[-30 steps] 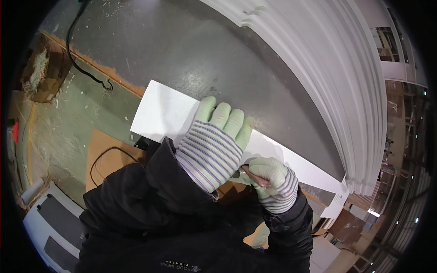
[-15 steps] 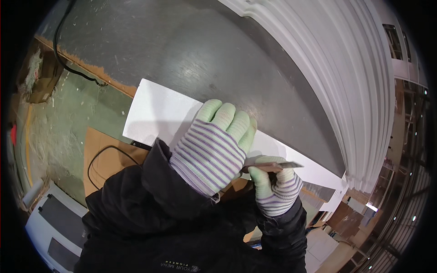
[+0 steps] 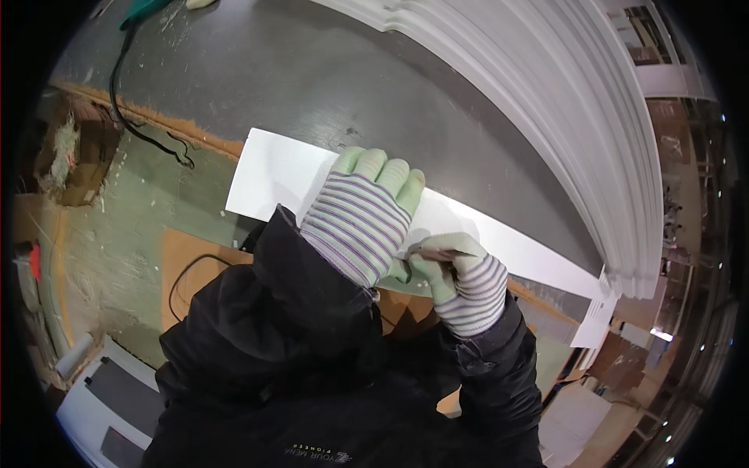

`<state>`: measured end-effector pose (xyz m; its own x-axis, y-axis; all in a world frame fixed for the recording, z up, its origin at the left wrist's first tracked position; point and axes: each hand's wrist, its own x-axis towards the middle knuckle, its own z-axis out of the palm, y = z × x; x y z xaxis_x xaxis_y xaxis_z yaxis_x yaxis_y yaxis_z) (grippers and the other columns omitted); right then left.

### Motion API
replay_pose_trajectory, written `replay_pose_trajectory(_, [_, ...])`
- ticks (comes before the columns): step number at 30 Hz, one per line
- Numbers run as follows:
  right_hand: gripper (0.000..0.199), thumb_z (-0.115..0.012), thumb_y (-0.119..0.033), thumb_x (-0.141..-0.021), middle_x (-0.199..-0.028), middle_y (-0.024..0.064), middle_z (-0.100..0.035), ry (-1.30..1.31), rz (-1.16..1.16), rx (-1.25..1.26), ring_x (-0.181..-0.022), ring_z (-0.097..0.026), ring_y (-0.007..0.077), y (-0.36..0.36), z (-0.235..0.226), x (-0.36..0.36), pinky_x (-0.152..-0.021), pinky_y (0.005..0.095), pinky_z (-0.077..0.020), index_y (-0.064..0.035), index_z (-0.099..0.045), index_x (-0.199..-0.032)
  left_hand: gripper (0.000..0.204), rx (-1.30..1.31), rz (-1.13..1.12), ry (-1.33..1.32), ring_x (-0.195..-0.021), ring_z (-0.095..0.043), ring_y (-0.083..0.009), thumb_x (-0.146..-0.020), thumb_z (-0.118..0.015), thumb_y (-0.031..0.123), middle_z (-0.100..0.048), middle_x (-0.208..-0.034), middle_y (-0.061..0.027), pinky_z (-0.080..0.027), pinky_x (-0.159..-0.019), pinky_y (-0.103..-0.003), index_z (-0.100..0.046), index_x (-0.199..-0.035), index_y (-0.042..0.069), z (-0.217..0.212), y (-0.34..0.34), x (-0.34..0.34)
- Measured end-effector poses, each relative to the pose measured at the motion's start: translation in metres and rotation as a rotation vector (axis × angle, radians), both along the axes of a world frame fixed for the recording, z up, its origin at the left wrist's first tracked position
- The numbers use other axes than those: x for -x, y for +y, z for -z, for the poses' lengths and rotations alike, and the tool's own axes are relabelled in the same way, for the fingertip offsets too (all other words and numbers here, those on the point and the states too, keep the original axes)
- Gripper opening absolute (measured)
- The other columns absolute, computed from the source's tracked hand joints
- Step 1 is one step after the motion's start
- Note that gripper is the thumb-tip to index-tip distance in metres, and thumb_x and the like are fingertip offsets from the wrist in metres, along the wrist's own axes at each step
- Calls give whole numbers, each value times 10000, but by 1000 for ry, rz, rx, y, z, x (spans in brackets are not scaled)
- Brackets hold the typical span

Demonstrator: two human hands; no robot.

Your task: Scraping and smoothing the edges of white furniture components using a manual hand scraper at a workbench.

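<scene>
Right hand (image 3: 470, 285) turned, pinching a tool (image 3: 438, 255); left hand (image 3: 360, 212), fingers together, laps strip's edge (image 3: 285, 148) beside open tabletop (image 3: 374, 93).

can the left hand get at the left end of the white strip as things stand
Likely yes: the gloved left hand lies across the white strip, and no other object shows on the stretch between it and that end.
</scene>
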<state>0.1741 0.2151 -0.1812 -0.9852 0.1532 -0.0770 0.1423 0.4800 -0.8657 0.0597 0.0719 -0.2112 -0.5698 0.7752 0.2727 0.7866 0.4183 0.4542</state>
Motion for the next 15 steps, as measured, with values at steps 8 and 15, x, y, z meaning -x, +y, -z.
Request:
replay_pose_trajectory(8, [101, -645, -118, -871, -704, 78, -679, 77, 506, 163, -604, -625, 146, 25, 6, -15, -571, 272, -480, -28, -601, -860, 987, 54, 97, 44, -1095, -491, -384, -449, -859, 520, -540, -1129, -171, -375, -993, -485, -548, -1233, 7, -2, -3, 22])
replay_pose_trajectory(15, [287, -539, -49, -935, -1027, 148, -649, 215, 853, 678, -865, -664, 200, 102, 38, -179, -765, 316, -564, 47, -473, -1198, 1127, 656, -63, 376, -1061, -582, -403, -360, -831, 630, -612, -1142, -207, -445, -929, -509, -530, -1257, 18, -32, -56, 88])
